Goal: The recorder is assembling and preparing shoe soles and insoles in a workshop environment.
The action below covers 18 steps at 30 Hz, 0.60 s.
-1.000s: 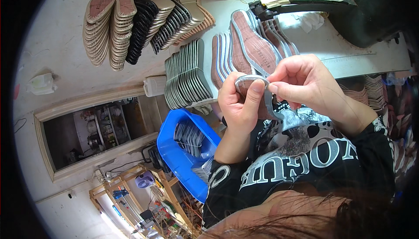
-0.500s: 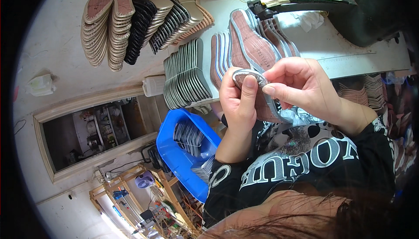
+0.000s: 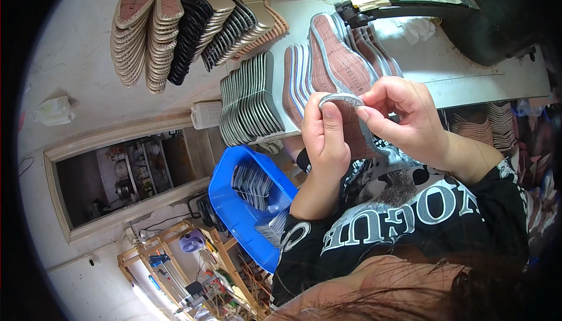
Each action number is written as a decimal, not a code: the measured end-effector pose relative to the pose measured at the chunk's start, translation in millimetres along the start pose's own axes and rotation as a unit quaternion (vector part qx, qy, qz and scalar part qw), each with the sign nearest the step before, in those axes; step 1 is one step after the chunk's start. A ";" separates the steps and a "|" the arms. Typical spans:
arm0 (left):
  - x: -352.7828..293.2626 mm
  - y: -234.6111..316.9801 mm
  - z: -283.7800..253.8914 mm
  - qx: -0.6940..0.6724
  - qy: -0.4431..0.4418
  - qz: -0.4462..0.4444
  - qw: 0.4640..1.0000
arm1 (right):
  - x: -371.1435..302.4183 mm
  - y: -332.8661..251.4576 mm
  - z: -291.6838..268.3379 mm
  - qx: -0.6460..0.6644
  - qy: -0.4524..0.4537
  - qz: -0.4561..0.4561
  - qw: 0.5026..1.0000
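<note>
I hold one shoe insole (image 3: 358, 136), reddish-brown on the face with a silver-grey edge, in front of my chest. My left hand (image 3: 329, 136) is closed around its rounded end, the thumb lying on the brown face. At the silver rim of that same end, my right hand (image 3: 410, 119) pinches the edge between thumb and fingertips. Just beyond my hands, matching insoles (image 3: 338, 51) lie in overlapping rows on the white table (image 3: 468, 89). Part of the held insole is hidden behind my fingers.
A bundle of grey-green insoles (image 3: 249, 101) lies left of them, with beige and black bundles (image 3: 132, 43) farther off. A dark sewing-machine-like arm (image 3: 415, 9) stands at the far right. A blue plastic tub (image 3: 225, 204) with more insoles sits to my left.
The insole's rounded end has shifted slightly right and tilted in my left hand. My right fingertips have moved a little along its silver rim, still pinching.
</note>
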<state>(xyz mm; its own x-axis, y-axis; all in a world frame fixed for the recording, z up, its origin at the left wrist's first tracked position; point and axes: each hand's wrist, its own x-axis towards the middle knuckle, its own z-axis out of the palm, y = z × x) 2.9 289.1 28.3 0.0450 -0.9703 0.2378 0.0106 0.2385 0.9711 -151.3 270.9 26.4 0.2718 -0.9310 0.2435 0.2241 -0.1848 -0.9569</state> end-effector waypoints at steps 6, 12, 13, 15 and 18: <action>1.3 -2.4 -9.0 0.038 -0.024 -0.019 0.999 | 13.0 -4.8 -5.8 -0.066 -0.053 -0.013 0.996; -1.3 -11.9 -11.1 -0.055 -0.064 -0.060 0.995 | 16.2 14.4 -9.3 0.098 -0.032 0.113 0.988; -2.7 -15.3 -9.8 -0.052 -0.066 -0.110 0.990 | 17.0 18.1 -10.3 0.155 0.011 0.123 0.980; -7.4 -32.5 -25.7 0.025 -0.083 -0.154 0.984 | 22.4 13.8 -16.0 0.188 0.038 0.124 0.974; -1.3 -39.0 -43.1 0.054 -0.072 -0.157 0.983 | 21.5 25.0 -16.8 0.207 -0.011 0.164 0.965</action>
<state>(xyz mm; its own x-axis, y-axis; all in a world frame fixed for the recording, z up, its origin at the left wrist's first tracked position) 45.4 282.8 -10.8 -0.0862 -0.9930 -0.0813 -0.1049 -0.0721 0.9919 -155.6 241.0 5.1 0.4094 -0.9108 -0.0535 0.4762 0.2633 -0.8390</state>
